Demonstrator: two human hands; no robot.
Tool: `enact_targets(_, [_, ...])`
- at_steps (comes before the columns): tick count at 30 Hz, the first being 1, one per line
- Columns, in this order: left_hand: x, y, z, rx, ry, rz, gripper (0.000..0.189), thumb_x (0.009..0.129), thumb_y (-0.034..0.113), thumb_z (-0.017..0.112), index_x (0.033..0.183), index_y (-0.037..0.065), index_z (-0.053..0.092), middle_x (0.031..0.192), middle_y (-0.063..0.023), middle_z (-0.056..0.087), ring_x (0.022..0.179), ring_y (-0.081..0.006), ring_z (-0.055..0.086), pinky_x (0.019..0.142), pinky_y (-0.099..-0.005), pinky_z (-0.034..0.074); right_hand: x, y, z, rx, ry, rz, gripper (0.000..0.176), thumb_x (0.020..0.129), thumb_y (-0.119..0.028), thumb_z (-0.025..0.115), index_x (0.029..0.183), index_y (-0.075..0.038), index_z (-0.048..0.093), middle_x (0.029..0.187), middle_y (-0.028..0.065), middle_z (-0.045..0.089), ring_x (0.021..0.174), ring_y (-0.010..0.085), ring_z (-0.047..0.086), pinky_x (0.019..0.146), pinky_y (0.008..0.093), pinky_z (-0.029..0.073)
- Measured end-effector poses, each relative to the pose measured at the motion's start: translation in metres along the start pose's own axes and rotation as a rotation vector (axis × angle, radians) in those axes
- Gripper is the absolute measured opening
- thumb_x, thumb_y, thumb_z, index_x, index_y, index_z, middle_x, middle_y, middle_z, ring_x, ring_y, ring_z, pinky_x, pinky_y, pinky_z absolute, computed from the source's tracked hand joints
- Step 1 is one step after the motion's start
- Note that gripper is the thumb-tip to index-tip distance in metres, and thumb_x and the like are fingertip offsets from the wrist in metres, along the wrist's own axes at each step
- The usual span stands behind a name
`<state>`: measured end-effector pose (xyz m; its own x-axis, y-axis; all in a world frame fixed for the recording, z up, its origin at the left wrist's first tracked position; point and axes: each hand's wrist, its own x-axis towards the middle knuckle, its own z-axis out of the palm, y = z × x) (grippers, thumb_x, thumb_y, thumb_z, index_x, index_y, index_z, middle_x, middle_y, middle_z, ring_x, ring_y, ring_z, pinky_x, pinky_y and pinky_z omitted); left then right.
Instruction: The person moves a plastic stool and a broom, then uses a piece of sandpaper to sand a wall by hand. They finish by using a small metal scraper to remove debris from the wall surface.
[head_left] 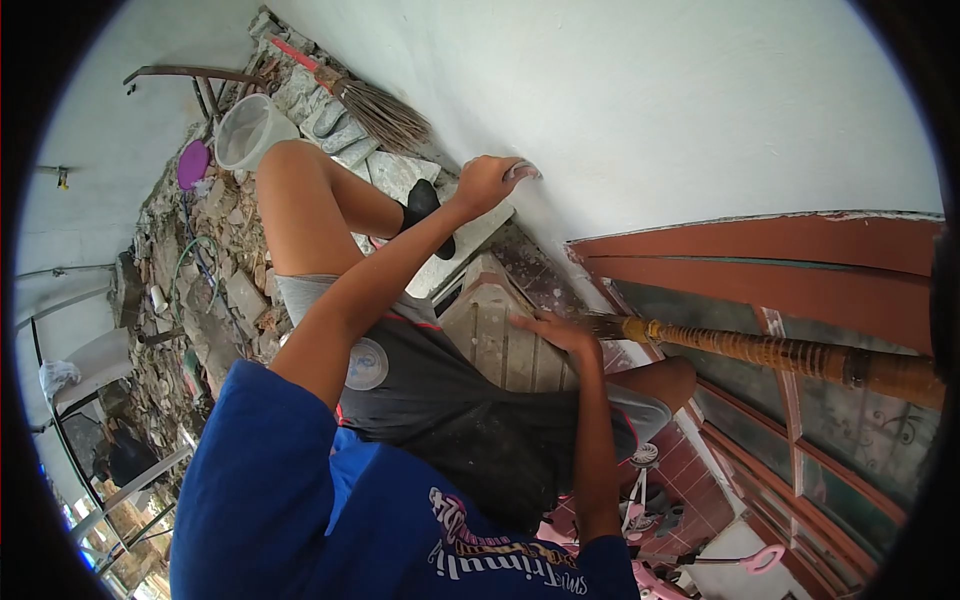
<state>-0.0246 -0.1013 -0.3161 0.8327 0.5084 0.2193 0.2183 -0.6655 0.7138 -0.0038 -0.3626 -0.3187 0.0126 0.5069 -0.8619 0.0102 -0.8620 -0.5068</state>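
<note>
The view is tilted sideways. My left hand [490, 185] is up against the white wall [650, 110], its fingers curled round a small pale thing that I cannot make out, pressed to the wall surface. Lower down, my right hand [560, 335] rests with spread fingers on a grey-beige ridged block [500, 330] between my legs. The end of a brown ribbed pole [780, 350] lies just beyond that hand. My right hand holds nothing that shows.
A broom [375, 110] leans by the wall near a white bucket [250, 132], a purple lid [193, 165] and rubble [225, 250]. Red-brown window frames [760, 260] run along the right. A pink bicycle [640, 500] stands on red tiles.
</note>
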Motion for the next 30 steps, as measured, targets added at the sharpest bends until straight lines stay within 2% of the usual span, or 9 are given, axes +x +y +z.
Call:
enact_targets(5, [-0.002,-0.015,0.003,0.128,-0.053,-0.1,0.022,0.083,0.034,0.055,0.087,0.016,0.067,0.058,-0.0092,0.057,0.057,-0.0289,0.057,0.056,-0.0372,0.044,0.0,-0.003,-0.003,-0.025,-0.01,0.011,0.082,0.072,-0.06,0.058,0.124,0.002,0.044,0.114,0.0176,0.053,0.1,0.0238,0.054,0.086,0.0306,0.041])
enact_targets(11, [0.001,-0.002,-0.004,0.007,0.002,0.01,0.022,0.083,0.035,0.055,0.085,0.016,0.068,0.059,-0.01,0.057,0.057,-0.0295,0.056,0.056,-0.0376,0.044,-0.004,-0.005,0.001,0.039,-0.021,0.034,0.083,0.072,-0.06,0.058,0.124,0.002,0.044,0.115,0.0179,0.053,0.101,0.0239,0.053,0.087,0.0311,0.041])
enact_targets(13, [-0.002,-0.01,-0.001,0.137,-0.097,-0.067,0.024,0.083,0.035,0.056,0.083,0.014,0.068,0.06,-0.01,0.057,0.055,-0.0296,0.056,0.055,-0.0375,0.043,-0.007,-0.009,-0.002,-0.033,-0.019,0.002,0.102,0.062,-0.072,0.056,0.125,0.007,0.041,0.119,0.022,0.05,0.107,0.029,0.051,0.092,0.0338,0.037])
enact_targets(17, [-0.001,-0.01,-0.001,0.05,-0.097,-0.046,0.025,0.083,0.032,0.057,0.087,0.01,0.067,0.059,-0.0129,0.056,0.051,-0.0293,0.052,0.05,-0.0369,0.041,-0.012,-0.013,-0.001,-0.031,-0.012,-0.019,0.099,0.062,-0.072,0.056,0.125,0.005,0.042,0.119,0.0209,0.05,0.107,0.0284,0.051,0.091,0.0336,0.037])
enact_targets(20, [0.004,-0.004,0.003,0.015,-0.024,0.078,0.028,0.082,0.035,0.058,0.087,0.009,0.067,0.057,-0.0128,0.054,0.049,-0.0295,0.052,0.05,-0.0371,0.041,-0.011,-0.013,0.0,0.028,-0.036,0.007,0.098,0.063,-0.071,0.056,0.124,0.004,0.043,0.117,0.0206,0.051,0.106,0.0278,0.052,0.091,0.0334,0.037])
enact_targets(22, [0.003,0.007,-0.001,-0.102,0.013,0.021,0.027,0.082,0.035,0.058,0.088,0.01,0.067,0.058,-0.0131,0.054,0.05,-0.0289,0.052,0.05,-0.0367,0.041,-0.015,-0.019,-0.002,0.002,-0.055,0.024,0.098,0.063,-0.071,0.056,0.124,0.005,0.043,0.117,0.0206,0.051,0.105,0.0278,0.052,0.091,0.0334,0.038])
enact_targets(25, [0.002,0.0,-0.004,0.069,-0.111,-0.037,0.023,0.082,0.031,0.058,0.089,0.01,0.067,0.063,-0.0135,0.058,0.051,-0.0277,0.053,0.051,-0.0356,0.042,-0.004,-0.005,0.0,0.031,-0.028,0.018,0.098,0.063,-0.071,0.057,0.124,0.005,0.043,0.118,0.0206,0.051,0.105,0.0275,0.052,0.09,0.0331,0.038])
enact_targets(28, [0.0,-0.002,-0.004,0.06,-0.104,-0.06,0.021,0.083,0.03,0.058,0.088,0.012,0.067,0.068,-0.0123,0.061,0.052,-0.0267,0.053,0.052,-0.0348,0.042,-0.033,-0.037,-0.003,-0.012,-0.05,0.005,0.1,0.062,-0.071,0.057,0.124,0.006,0.042,0.119,0.021,0.05,0.106,0.0278,0.052,0.091,0.033,0.037])
enact_targets(30, [0.003,-0.003,-0.001,-0.003,-0.071,-0.026,0.021,0.083,0.03,0.058,0.088,0.012,0.067,0.069,-0.0115,0.061,0.052,-0.0264,0.053,0.052,-0.0345,0.042,-0.027,-0.03,-0.003,-0.028,-0.029,0.013,0.1,0.062,-0.071,0.056,0.125,0.006,0.042,0.119,0.021,0.05,0.106,0.0279,0.052,0.091,0.033,0.037])
